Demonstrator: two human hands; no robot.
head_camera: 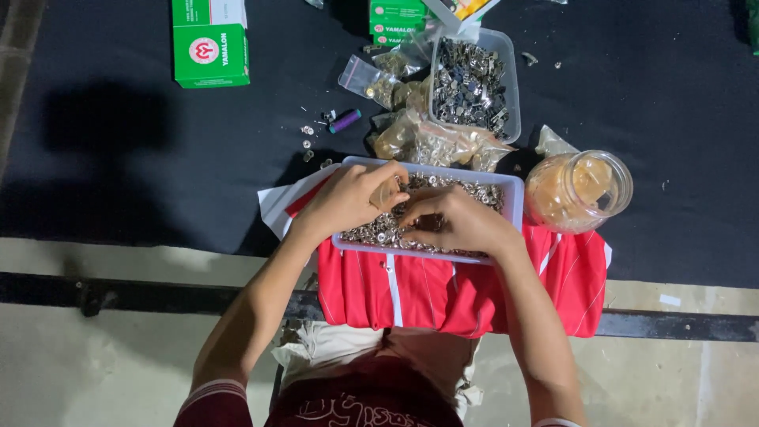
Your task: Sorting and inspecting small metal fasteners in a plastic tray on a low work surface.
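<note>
Both hands work inside a clear tray (pixel 512 198) of small metal snaps (pixel 482 194) resting on red cloth (pixel 443 292). The left hand (pixel 348 199) pinches one snap; the right hand (pixel 458 224) is curled, its hold hidden. The snaps look light, hard and slippery, best pinched by the rim.

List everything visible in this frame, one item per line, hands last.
Clear tray: one, full of small silver metal pieces, centre, on the red cloth.
Red cloth: one, white-striped, folded, under the tray.
Clear tub: one, holding dark metal parts, above the tray.
Plastic bags: several, clear, with brassy parts, beside the tub.
Jar: one, clear, lying right of the tray.
Green boxes: at least two, along the top edge.
Purple cylinder: one, small, left of the bags.
Black mat: covers the table.
Left hand: in the tray, pinching something small.
Right hand: in the tray.
</note>
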